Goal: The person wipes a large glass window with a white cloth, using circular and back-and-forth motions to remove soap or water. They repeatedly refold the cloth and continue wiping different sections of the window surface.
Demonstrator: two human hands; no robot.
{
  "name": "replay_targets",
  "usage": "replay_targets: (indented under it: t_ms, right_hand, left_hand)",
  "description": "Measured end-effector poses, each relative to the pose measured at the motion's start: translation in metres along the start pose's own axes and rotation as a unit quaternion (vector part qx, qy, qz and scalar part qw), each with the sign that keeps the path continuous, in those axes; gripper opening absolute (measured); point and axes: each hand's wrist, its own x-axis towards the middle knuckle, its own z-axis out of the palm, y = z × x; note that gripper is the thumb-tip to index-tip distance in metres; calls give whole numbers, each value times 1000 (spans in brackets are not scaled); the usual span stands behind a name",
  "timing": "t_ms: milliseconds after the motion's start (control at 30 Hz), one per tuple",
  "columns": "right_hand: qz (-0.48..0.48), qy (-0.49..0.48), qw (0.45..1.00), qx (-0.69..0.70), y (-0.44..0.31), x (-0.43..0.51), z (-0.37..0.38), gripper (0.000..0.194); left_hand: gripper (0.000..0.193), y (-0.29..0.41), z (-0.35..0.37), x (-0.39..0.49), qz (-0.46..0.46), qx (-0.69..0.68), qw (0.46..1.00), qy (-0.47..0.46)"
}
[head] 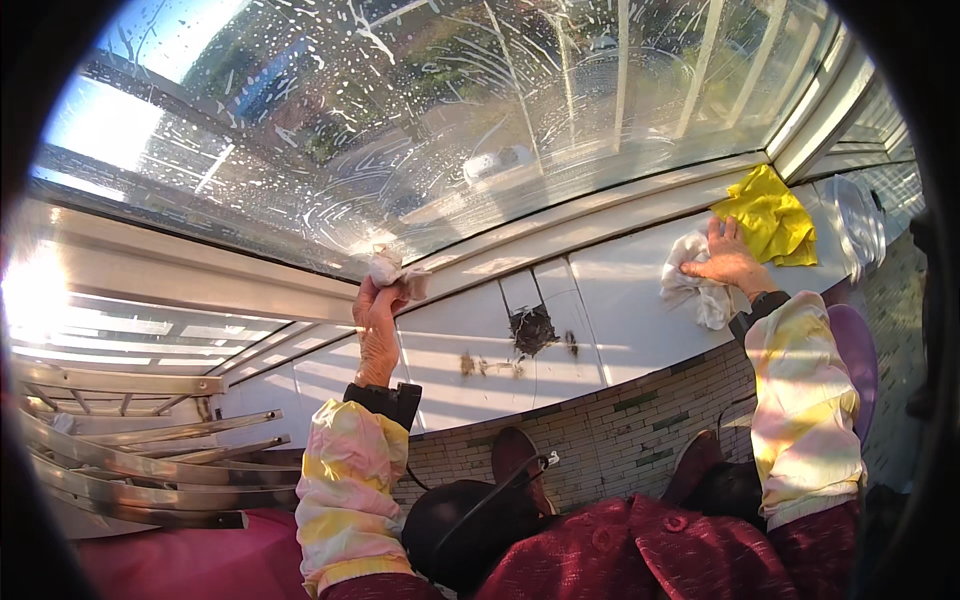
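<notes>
My left hand [377, 319] pinches a crumpled white tissue or cloth [388, 268] at the lower corner of the window pane [450, 112]. White streaks and droplets cover much of that glass. On the white tiled sill [637, 277], my right hand [727, 259] presses down over a bunched white cloth [694, 296], its fingers reaching the edge of a yellow cloth [776, 217]. The yellow cloth lies rumpled against the window frame [720, 187]. Both forearms wear tie-dyed sleeve covers.
A broken, dark hole [533, 330] breaks the sill between my hands, with brown debris around it. Clear plastic [859, 225] lies at the sill's right end. Folded metal racks [165, 472] stand at the left. A purple round object [855, 367] is partly behind my right arm.
</notes>
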Motion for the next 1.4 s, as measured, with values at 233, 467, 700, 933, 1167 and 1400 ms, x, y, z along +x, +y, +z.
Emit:
replay_targets:
  t_ms: [233, 467, 700, 933, 1167, 1400]
  right_hand:
    - [-5, -3, 1000, 20, 1, 3, 0, 115]
    - [-11, 19, 999, 26, 0, -5, 1, 110]
    - [-32, 43, 999, 2, 0, -7, 3, 105]
    - [-33, 66, 997, -5, 5, -10, 7, 107]
    - [-33, 128, 991, -35, 10, -9, 18, 104]
    - [-40, 139, 989, -35, 15, -9, 22, 112]
  left_hand:
    - [37, -29, -4, -15, -94, -420, 903, -17]
    - [33, -43, -24, -19, -98, -409, 906, 40]
    - [18, -51, -40, 21, 103, -351, 929, 55]
    - [37, -62, -28, 68, 40, 180, 907, 379]
    - [31, -32, 73, 37, 127, 157, 965, 166]
    - [34, -13, 217, 30, 220, 452, 858, 103]
